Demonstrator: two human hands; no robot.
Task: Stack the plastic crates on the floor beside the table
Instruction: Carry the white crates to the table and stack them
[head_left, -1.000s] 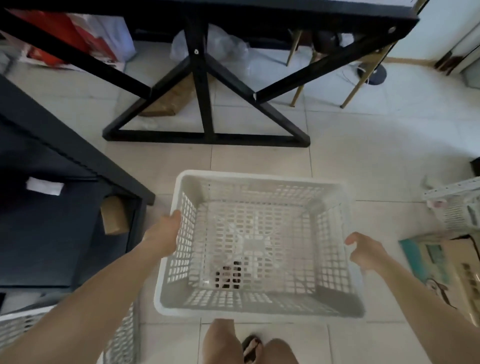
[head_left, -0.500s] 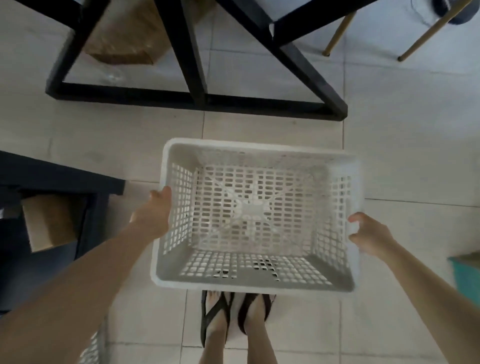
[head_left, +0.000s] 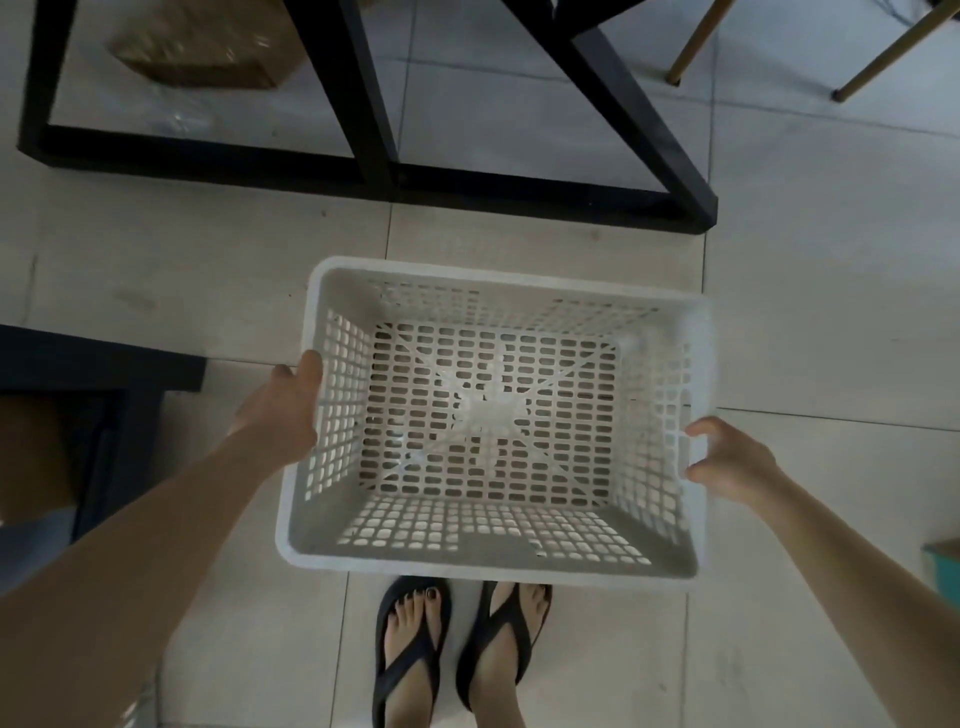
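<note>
A white perforated plastic crate (head_left: 493, 566) is held level above the tiled floor, open side up and with nothing in it. My left hand (head_left: 283, 410) grips its left rim, thumb over the edge. My right hand (head_left: 727, 465) grips the right rim, fingers curled round the edge. The crate hangs just in front of my feet in black sandals (head_left: 457, 644). Whether its base touches the floor cannot be told. No other crate shows clearly in this frame.
The black table frame (head_left: 374, 176) stands on the floor ahead, with a brown wrapped package (head_left: 202, 52) under it. A dark piece of furniture (head_left: 104, 364) sits at the left. Gold chair legs (head_left: 691, 47) are at the top right. A teal box corner (head_left: 943, 564) shows at the right edge.
The view has tipped further down, so the table frame sits higher in frame and my feet show fully. The crate has come lower and closer to my feet, both hands still on its rims.
</note>
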